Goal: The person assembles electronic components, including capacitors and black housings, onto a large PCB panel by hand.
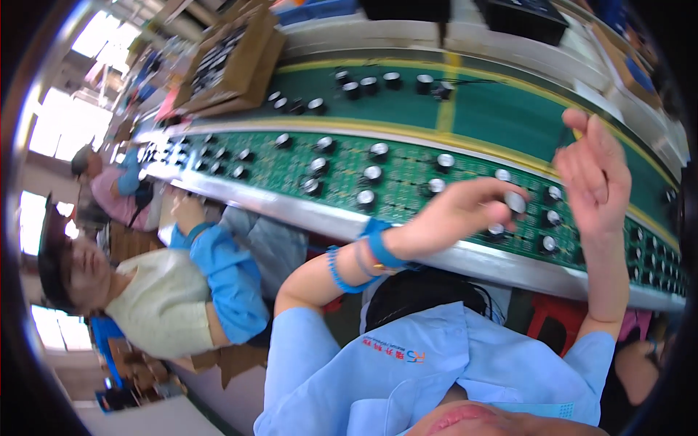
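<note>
My left hand, with a blue band at the wrist, reaches over the row of green circuit boards. Its thumb and fingers close round a black cylindrical capacitor with a silver top, just above the board. To the right, my right hand is raised over the boards' far edge, its fingers curled and pinched together. Something small and dark shows at those fingertips, too unclear to name. Upright capacitors stand in rows on the boards around both hands.
Beyond the boards, loose capacitors lie on a green surface marked with yellow tape. A cardboard box full of parts stands at the far left. A metal rail edges the near side. A co-worker sits to the left.
</note>
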Demonstrator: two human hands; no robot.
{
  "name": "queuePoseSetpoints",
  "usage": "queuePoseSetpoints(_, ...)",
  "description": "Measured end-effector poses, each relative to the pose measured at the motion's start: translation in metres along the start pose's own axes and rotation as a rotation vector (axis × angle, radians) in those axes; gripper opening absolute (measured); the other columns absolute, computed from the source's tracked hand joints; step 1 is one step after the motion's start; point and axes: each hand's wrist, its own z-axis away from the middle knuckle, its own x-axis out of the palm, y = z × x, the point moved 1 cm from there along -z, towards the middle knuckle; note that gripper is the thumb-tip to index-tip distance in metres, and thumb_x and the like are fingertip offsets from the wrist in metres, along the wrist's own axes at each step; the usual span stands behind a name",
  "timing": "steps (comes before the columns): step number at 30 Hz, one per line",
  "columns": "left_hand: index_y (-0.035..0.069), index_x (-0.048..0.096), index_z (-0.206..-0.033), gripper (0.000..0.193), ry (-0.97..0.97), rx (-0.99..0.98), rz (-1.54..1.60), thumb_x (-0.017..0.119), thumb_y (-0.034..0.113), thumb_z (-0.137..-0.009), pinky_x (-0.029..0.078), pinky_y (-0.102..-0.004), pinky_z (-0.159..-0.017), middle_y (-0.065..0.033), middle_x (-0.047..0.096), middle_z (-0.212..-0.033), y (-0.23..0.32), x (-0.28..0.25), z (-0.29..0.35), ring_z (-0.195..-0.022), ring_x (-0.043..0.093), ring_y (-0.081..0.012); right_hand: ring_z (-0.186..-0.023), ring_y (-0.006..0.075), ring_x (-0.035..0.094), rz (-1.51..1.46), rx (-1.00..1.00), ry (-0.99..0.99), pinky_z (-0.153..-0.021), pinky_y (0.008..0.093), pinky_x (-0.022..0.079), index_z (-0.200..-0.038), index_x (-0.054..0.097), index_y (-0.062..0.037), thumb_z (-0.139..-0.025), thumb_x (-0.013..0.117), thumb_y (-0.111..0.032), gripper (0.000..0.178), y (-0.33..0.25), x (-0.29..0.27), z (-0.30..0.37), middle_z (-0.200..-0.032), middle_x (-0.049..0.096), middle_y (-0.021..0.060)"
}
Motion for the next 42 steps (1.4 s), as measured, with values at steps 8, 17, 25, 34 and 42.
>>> queuePoseSetpoints(8, -0.003, 0.050, -0.129, 0.033, 0.134, 0.074, -0.215, 0.049, 0.002, -0.097, 0.048, -0.0273, -0.090, -0.0068, 0.060, -0.110, 0.037, -0.017, 0.011, -0.098, 0.058, -0.0122, -0.079, 0.0232, 0.056, 1.785, -0.482, -0.193, -0.067, 0.0344, 0.044, -0.076, 0.065, 0.0017, -0.088, 0.058, -0.005, 0.016, -0.014, -0.038, -0.008, -0.092, 0.059, 0.0112)
queuePoseSetpoints(17, -0.003, 0.052, -0.125, 0.031, 0.122, 0.145, -0.259, 0.048, -0.003, -0.094, 0.049, -0.0278, -0.086, -0.0084, 0.060, -0.105, 0.014, -0.011, 0.009, -0.094, 0.060, -0.0134, -0.135, 0.0274, 0.037, 0.147, 0.211, 0.013, -0.112, 0.0402, 0.026, -0.069, 0.066, -0.0032, -0.090, 0.056, -0.024, 0.031, 0.020, 0.010, 0.026, -0.144, 0.040, 0.0193)
queuePoseSetpoints(25, -0.002, 0.052, -0.128, 0.036, 0.166, 0.200, -0.275, 0.051, -0.004, -0.092, 0.048, -0.0268, -0.084, -0.0059, 0.061, -0.101, 0.019, -0.004, 0.005, -0.093, 0.056, -0.0109, -0.135, 0.0304, 0.040, 1.908, -0.859, -0.174, -0.113, 0.0420, 0.024, -0.074, 0.066, -0.0029, -0.080, 0.062, -0.009, 0.010, -0.001, 0.006, -0.001, -0.139, 0.052, 0.0145)
queuePoseSetpoints(34, -0.002, 0.053, -0.128, 0.036, 0.113, 0.123, -0.500, 0.049, -0.005, -0.092, 0.045, -0.0275, -0.093, -0.0086, 0.058, -0.117, 0.019, -0.005, 0.023, -0.107, 0.056, -0.0146, -0.114, 0.0230, 0.050, 0.449, 0.460, -0.331, -0.099, 0.0346, 0.035, -0.068, 0.061, 0.0010, -0.091, 0.056, -0.027, 0.036, 0.029, 0.003, 0.030, -0.132, 0.054, 0.0141)
queuePoseSetpoints(42, 0.000, 0.042, -0.125, 0.045, 0.351, 0.595, -0.442, 0.060, -0.010, -0.085, 0.044, -0.0361, -0.099, -0.0145, 0.056, -0.120, 0.002, 0.003, -0.005, -0.112, 0.057, -0.0234, -0.101, 0.0128, 0.052, -0.236, 0.161, 0.088, -0.099, 0.0309, 0.035, -0.131, 0.054, 0.0044, -0.096, 0.050, -0.018, 0.042, 0.054, 0.034, 0.013, -0.139, 0.051, 0.0096)
